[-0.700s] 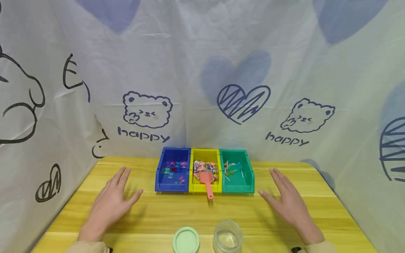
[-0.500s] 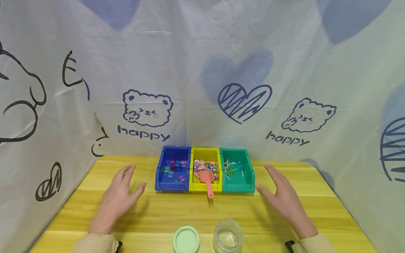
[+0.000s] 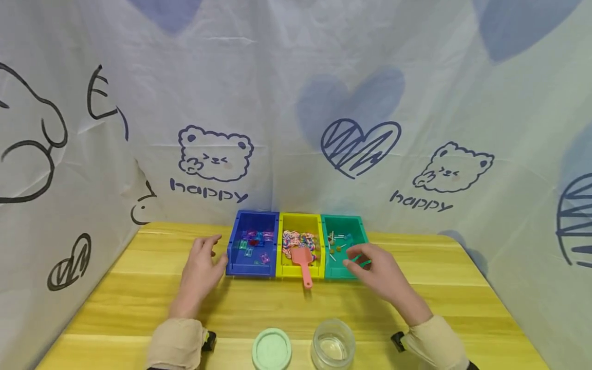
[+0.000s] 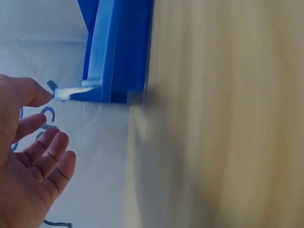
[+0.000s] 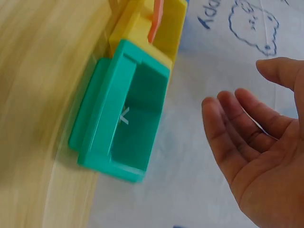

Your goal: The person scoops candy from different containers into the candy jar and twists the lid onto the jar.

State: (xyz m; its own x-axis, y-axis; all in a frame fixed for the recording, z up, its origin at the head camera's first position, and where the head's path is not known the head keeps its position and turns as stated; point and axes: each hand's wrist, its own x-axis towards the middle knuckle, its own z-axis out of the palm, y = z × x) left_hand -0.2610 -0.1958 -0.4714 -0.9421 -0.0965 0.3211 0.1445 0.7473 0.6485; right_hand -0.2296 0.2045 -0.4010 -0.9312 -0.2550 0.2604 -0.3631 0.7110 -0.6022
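Observation:
My left hand (image 3: pixel 201 270) is beside the left wall of the blue bin (image 3: pixel 253 270), fingers loosely bent and holding nothing. My right hand (image 3: pixel 381 272) overlaps the front right corner of the green bin (image 3: pixel 335 272) in the head view, also holding nothing, with thumb and fingers apart. Between these two bins sits the yellow bin (image 3: pixel 288 272), with multicoloured striped pieces (image 3: pixel 293 239) and a pink scoop (image 3: pixel 302 259) whose handle hangs over the front. Small translucent coloured pieces (image 3: pixel 264 258) lie in the blue bin. Several small white-stemmed pieces (image 3: pixel 332 257) lie in the green one.
Near the table's front edge stand a round pale green lid (image 3: pixel 272 349) and, right of it, a clear glass jar (image 3: pixel 333 344). A printed white cloth (image 3: pixel 287 103) hangs behind the wooden table (image 3: pixel 259 303) and at its sides.
Both hands have moved inward: the left to the right, up to the blue bin, the right to the left, over the green bin's corner. The view has tilted slightly down; bins, lid and jar stay put.

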